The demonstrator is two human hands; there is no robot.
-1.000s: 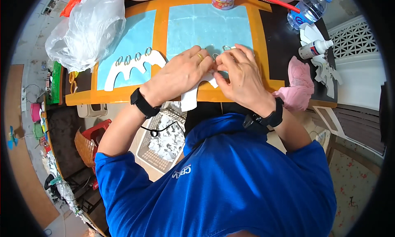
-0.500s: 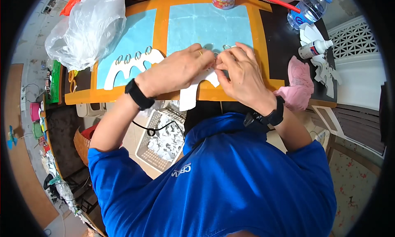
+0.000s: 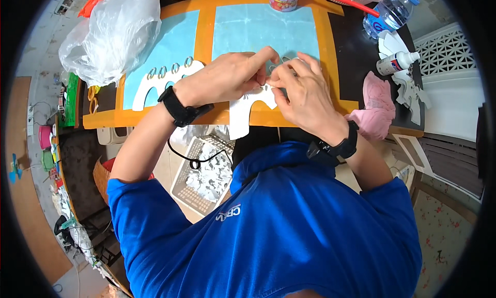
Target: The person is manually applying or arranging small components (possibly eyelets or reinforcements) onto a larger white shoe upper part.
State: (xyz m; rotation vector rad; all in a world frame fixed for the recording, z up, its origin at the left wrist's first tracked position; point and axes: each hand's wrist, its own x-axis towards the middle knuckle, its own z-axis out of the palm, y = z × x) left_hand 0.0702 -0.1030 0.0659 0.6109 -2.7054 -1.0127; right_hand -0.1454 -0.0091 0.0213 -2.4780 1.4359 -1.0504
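The dark table [image 3: 356, 55] fills the far side, carrying 2 pale blue sheets [image 3: 263, 29] bordered by orange tape [image 3: 324, 50]. At its far left sits a crumpled, see-through plastic bag [image 3: 121, 34].

The left hand [image 3: 227, 75] arches above the near part of the table, index finger bent and thumb tucked close; whether its fingertips grip anything, I cannot tell. The right hand [image 3: 305, 94] meets it, thumb and index finger drawn together at the white cutout [image 3: 239, 117], though the exact hold is hidden.

That cutout lies partly under the 2 hands, its straight leg reaching past the table's near edge. It is plain white and flat, with an arched opening on the near side, a pointed tip right of that, and small dark marks farther up. To the left lies a scalloped white piece [image 3: 142, 94], partly hidden by the left wrist, with 4 metal-coloured rings [image 3: 186, 62] along its far edge. Thin loops [image 3: 270, 68] show beside the right hand's fingers.
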